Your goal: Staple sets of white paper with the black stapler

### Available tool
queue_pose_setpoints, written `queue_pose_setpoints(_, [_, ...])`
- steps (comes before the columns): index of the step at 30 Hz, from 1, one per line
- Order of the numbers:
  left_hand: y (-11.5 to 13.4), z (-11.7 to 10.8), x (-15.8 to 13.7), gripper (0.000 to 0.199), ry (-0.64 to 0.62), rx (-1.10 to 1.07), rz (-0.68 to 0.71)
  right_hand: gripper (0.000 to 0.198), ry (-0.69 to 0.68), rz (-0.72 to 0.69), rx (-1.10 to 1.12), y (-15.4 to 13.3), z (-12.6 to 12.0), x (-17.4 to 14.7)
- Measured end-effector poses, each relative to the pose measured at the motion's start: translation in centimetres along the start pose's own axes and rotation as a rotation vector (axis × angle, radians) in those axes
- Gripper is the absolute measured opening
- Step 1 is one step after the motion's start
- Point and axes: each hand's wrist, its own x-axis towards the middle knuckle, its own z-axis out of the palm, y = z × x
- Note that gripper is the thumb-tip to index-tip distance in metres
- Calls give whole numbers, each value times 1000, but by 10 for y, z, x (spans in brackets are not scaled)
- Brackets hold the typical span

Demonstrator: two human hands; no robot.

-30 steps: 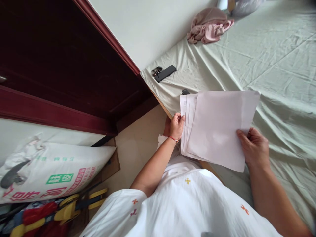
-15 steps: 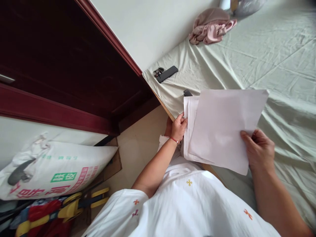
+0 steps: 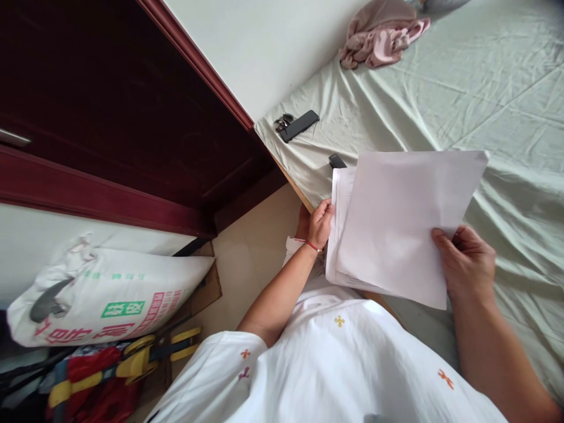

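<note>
A stack of white paper sheets (image 3: 396, 223) is held up between my two hands, over the edge of the bed. The top sheet sits askew on the ones beneath, whose left edges stick out with some faint print showing. My left hand (image 3: 321, 223), with a red cord bracelet at the wrist, pinches the lower sheets at their left edge. My right hand (image 3: 469, 261) grips the right side, thumb on top and fingers hidden behind the paper. Just past the top left corner of the stack, a small black object (image 3: 337, 161) is partly covered.
On the pale green bed sheet (image 3: 520, 106) lie a black phone-like slab (image 3: 299, 126), keys (image 3: 284, 121) and a crumpled pink cloth (image 3: 383, 38). Dark red wooden furniture (image 3: 110, 106) stands at left. Below it are a white printed sack (image 3: 114, 294) and yellow-and-black gear (image 3: 132, 364).
The paper has shifted slightly up and right, along with my right hand. Both hands keep their hold. The whole view has moved a little.
</note>
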Motion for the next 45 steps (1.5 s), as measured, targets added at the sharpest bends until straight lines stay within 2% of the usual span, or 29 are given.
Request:
queue_pose_setpoints(4, [9,2,-6,55,51,160,46,31,-10,-8,-14,0,1,0])
queue_pose_setpoints(10, [11,3,-7,58,52,197,75,29,-21,-15,-48,-1,2,-3])
queue_pose_setpoints(22, [4,4,-7,60,67,147,62,30,-56,-10,-84,5,3,-2])
queue_pose_setpoints(45, [5,5,-10,57,42,113,56,29,7,-69,-76,1,7,-5])
